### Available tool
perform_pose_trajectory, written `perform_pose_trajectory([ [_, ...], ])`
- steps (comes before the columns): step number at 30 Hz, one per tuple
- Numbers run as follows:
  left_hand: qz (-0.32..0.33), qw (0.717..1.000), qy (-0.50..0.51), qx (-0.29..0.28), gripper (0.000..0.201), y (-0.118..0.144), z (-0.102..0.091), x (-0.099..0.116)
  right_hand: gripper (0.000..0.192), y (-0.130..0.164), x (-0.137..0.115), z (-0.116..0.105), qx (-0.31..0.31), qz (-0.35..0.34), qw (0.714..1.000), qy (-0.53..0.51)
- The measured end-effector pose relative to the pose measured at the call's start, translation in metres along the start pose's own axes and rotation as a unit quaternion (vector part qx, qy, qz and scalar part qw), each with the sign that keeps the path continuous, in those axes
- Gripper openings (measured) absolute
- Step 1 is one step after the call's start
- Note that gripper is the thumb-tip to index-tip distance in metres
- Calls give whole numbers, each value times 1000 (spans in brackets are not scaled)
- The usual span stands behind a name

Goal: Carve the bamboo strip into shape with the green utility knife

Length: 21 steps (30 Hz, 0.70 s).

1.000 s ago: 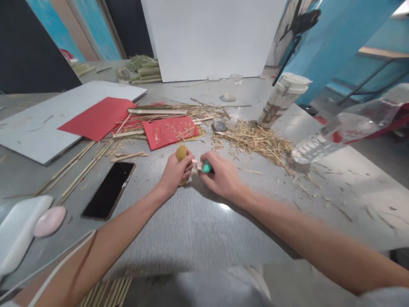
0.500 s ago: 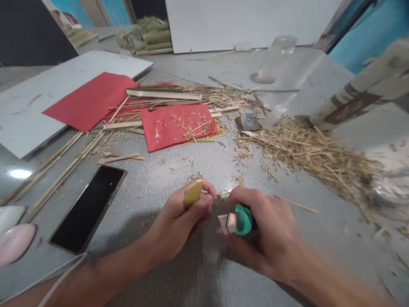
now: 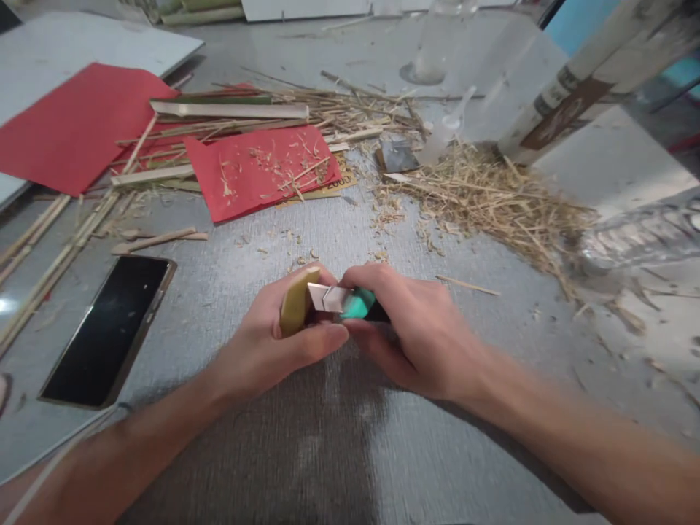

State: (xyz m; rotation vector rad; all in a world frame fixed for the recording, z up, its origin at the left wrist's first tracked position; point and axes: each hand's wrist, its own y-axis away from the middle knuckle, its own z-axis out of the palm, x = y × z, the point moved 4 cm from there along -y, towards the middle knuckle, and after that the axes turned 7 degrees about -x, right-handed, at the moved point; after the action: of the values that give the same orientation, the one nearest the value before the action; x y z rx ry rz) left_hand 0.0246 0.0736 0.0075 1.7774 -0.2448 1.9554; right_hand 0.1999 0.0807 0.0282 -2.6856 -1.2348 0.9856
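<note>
My left hand (image 3: 267, 343) grips a short yellowish bamboo piece (image 3: 296, 306), held upright just above the grey table (image 3: 328, 452). My right hand (image 3: 421, 335) holds a utility knife with a green handle (image 3: 358, 304). Its pale blade (image 3: 327, 297) points left and rests against the top of the bamboo piece. Both hands meet in the middle of the view, thumbs close together. The lower part of the bamboo piece is hidden inside my left fist.
A black phone (image 3: 106, 328) lies at the left. Red paper sheets (image 3: 262, 168) and long bamboo strips (image 3: 230, 111) lie behind the hands. A heap of straw shavings (image 3: 492, 204) spreads at the right, beside a paper cup (image 3: 569, 102) and a clear plastic bottle (image 3: 639, 237).
The view has moved closer and lower over the table. My right hand has brought the knife left, so the blade now touches the bamboo piece, where before there was a gap.
</note>
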Motion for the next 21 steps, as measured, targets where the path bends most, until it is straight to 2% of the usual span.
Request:
perform_pose_trajectory([
  [3,8,1000,-20,6,28,-1,0,1,38,1,-2,0,-9,-20,1000,-17],
  [6,11,999,-46,2,28,-1,3,1,42,1,-3,2,-22,-41,998,-38],
  [12,46,992,-117,-14,33,2,6,2,28,2,-4,6,-32,-72,995,-67],
  [21,39,995,-91,-14,32,1,6,2,24,3,-5,5,-14,-49,998,-48],
])
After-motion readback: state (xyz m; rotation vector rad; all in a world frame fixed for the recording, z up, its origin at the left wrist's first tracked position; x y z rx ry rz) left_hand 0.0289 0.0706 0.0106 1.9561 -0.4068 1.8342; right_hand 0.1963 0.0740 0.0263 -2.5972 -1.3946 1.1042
